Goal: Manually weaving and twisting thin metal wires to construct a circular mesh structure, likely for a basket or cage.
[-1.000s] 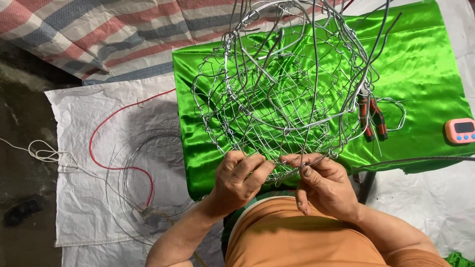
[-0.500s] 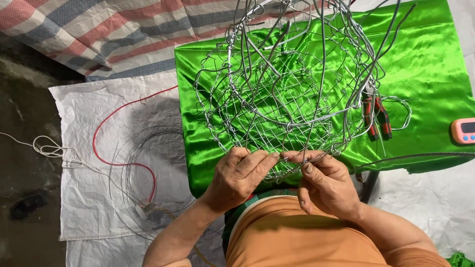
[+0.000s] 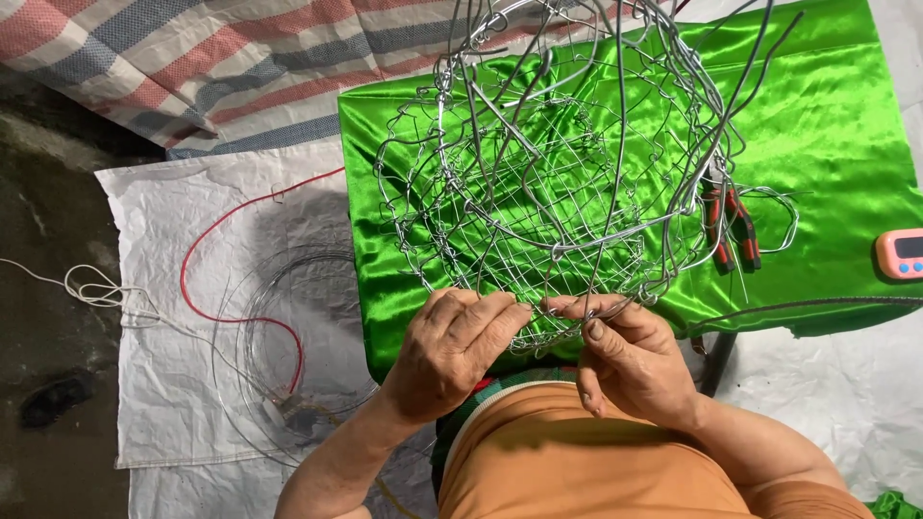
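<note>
Two hands at work: both meet at the near rim of one wire frame, on a table draped in green.
Cloth: the shiny green satin cloth (image 3: 827, 125) covers the table and fills the right and far part of the scene.
Sacks: a white woven plastic sack (image 3: 163, 279) lies on the floor to the left, a striped red, blue and white one beyond it.
Frame: the round, open basket of thin silver wire mesh (image 3: 553, 183) stands on the cloth in the middle, its near edge at the person's belly.
Handling: it looks light and springy, stiff at the thick hoops and easily bent in the fine mesh; loose wire ends may prick. Best held at a thick rim hoop, not the mesh.
Wire coil: a loose coil of thin silver wire (image 3: 288, 327) and a red cable lie on the white sack, left.
Left hand (image 3: 452, 351): fingers curled nearly closed, pinching the near rim wire.
Right hand (image 3: 630, 360): thumb and forefinger pressed together on a thin wire strand at the rim, other fingers folded.
Pliers: red-handled pliers (image 3: 729, 223) lie on the cloth right of the basket.
Timer: a small pink digital timer (image 3: 902, 254) sits at the right edge.
</note>
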